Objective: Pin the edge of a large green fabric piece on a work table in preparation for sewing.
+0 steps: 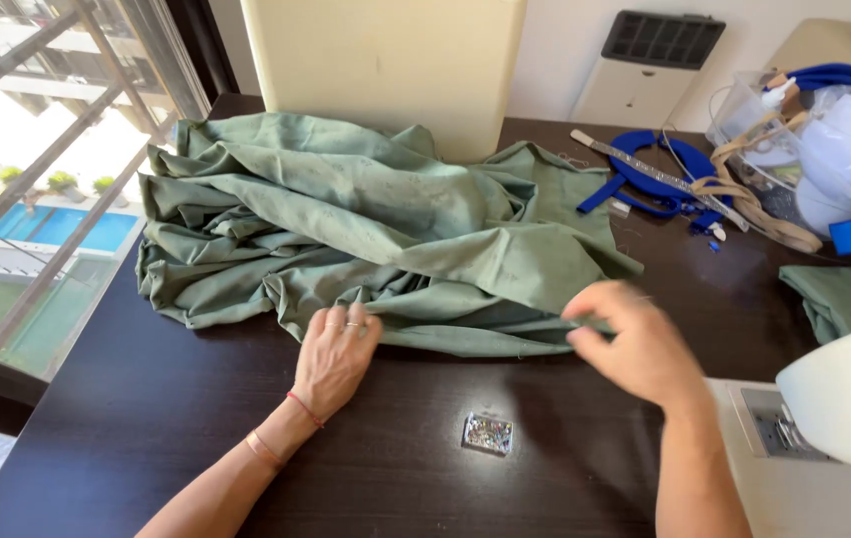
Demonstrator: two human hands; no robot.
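Note:
A large crumpled piece of green fabric (366, 219) lies on a dark wooden table (146, 428). My left hand (334, 354) rests flat on the table with its fingertips on the fabric's near edge; it wears rings and bracelets. My right hand (630, 344) is blurred and pinches the fabric's near right edge between thumb and fingers. A small clear box of pins (487, 433) sits on the table between my forearms.
A white sewing machine (834, 418) stands at the right. Blue straps (660, 179), a metal ruler (660, 177) and a clear bag of material (824, 149) lie at the back right. A folded green cloth (839, 299) lies nearby. A cream panel (386, 70) stands behind; a window (37, 169) at left.

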